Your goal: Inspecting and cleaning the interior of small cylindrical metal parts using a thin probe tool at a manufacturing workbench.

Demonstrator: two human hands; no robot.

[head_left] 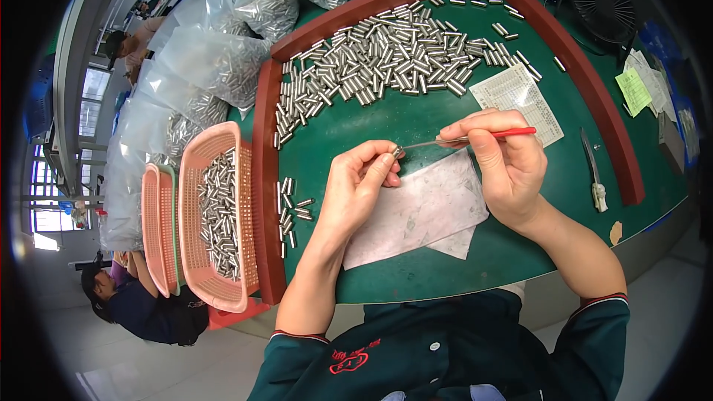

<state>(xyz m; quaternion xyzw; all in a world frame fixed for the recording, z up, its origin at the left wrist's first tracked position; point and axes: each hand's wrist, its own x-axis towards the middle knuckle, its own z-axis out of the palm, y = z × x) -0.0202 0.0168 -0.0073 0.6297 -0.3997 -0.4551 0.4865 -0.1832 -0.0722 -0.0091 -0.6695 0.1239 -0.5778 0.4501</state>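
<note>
Metal cylinder has cloth near, heaped cylinders beyond.

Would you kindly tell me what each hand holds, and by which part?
Right hand: a tool, by its red handle. Left hand: a metal cylinder, by its sides.

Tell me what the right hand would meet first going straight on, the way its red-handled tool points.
Likely the small metal cylinder pinched in the left hand; the red-handled tool in the right hand seems to reach it, though depth is unclear.
</note>
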